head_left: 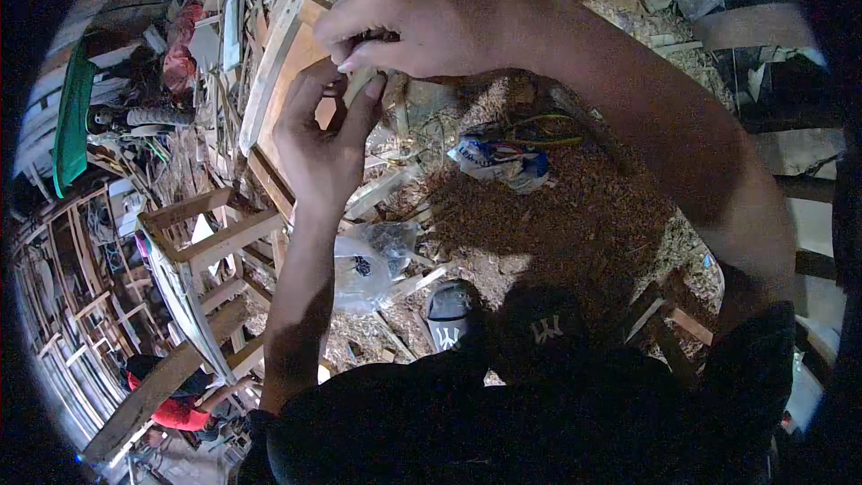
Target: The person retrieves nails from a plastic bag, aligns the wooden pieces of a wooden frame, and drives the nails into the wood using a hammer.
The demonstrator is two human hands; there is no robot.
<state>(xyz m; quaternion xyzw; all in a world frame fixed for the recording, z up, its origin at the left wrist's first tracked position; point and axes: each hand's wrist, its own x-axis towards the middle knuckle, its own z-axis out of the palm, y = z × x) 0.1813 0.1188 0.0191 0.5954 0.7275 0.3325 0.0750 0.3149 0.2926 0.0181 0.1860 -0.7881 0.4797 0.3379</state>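
Near the top centre, my left hand (319,139) is raised with thumb and fingers closed round a small pale piece (361,83), perhaps a strip of wood; its kind is not clear. My right hand (417,18) reaches across from the right and sits just above the left. Its fingers are pinched together at the top end of that piece, and what lies between them is hidden. Behind both hands stands a brown wooden panel (303,56) with a pale edge strip (268,81).
Sawdust (557,207) and wood offcuts cover the floor. A blue-and-white packet (503,164) and a clear plastic bag (368,265) lie there. At the left are a wooden frame (235,238), a green sheet (75,117) and a red item (180,413). Dark shoes (449,310) stand below.
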